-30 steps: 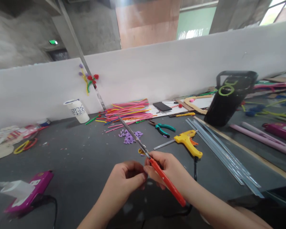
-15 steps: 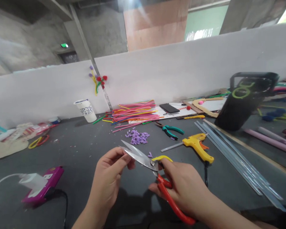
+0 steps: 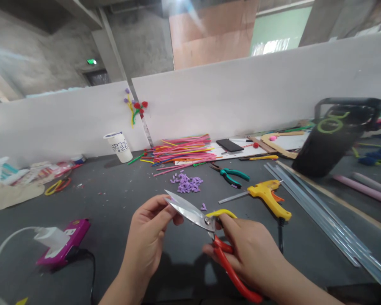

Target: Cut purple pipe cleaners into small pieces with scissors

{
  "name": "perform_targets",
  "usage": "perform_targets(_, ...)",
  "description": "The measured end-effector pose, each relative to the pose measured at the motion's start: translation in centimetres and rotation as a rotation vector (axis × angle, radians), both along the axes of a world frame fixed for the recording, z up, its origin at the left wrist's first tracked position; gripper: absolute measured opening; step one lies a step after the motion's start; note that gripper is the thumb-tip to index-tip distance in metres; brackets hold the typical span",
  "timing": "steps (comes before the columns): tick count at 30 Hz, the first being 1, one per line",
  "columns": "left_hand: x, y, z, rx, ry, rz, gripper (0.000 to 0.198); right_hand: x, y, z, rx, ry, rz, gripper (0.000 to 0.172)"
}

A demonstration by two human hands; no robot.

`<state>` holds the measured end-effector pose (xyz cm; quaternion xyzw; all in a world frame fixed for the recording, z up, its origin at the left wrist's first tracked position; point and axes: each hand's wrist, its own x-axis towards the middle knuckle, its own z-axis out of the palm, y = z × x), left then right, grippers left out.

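Observation:
My right hand is wrapped round scissors with red and yellow handles, their blades almost together and pointing up to the left. The blade tips reach the fingertips of my left hand, whose thumb and fingers are pinched. Whatever lies in that pinch is hidden behind the fingers and the blades. Just beyond the scissors lies a heap of short purple pieces, with a couple of loose purple bits nearer to the blades.
Behind the heap is a bundle of coloured pipe cleaners. Pliers, a yellow glue gun, clear glue sticks and a black bottle stand or lie to the right. On the left are a white cup and a purple power strip.
The scissor blades have closed a little at my left fingertips. My view has turned slightly left, so the scene sits farther right. Both hands keep nearly the same pose.

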<state>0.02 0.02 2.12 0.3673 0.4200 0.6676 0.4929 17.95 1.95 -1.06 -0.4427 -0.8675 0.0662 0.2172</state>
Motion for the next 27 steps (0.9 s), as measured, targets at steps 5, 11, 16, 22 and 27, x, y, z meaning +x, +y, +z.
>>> perform_targets(5,0.03,0.09,0.04,0.003,-0.001,-0.017,0.003,-0.01,0.03,-0.09,0.014,-0.010,0.007,0.044)
perform_targets(11,0.01,0.06,0.17,-0.004,0.016,-0.020,0.001,-0.06,-0.02,-0.16,0.036,-0.022,0.002,0.043)
perform_targets(16,-0.06,0.01,0.13,0.000,0.011,-0.029,0.001,-0.08,-0.02,-0.31,0.060,-0.029,0.010,0.041)
perform_targets(22,-0.02,0.03,0.13,0.018,0.004,-0.039,0.002,-0.10,-0.03,-0.54,0.102,-0.007,0.017,0.041)
perform_targets(27,-0.16,0.09,0.09,0.025,0.017,-0.042,0.003,-0.12,0.03,-0.62,0.118,0.002,0.019,0.035)
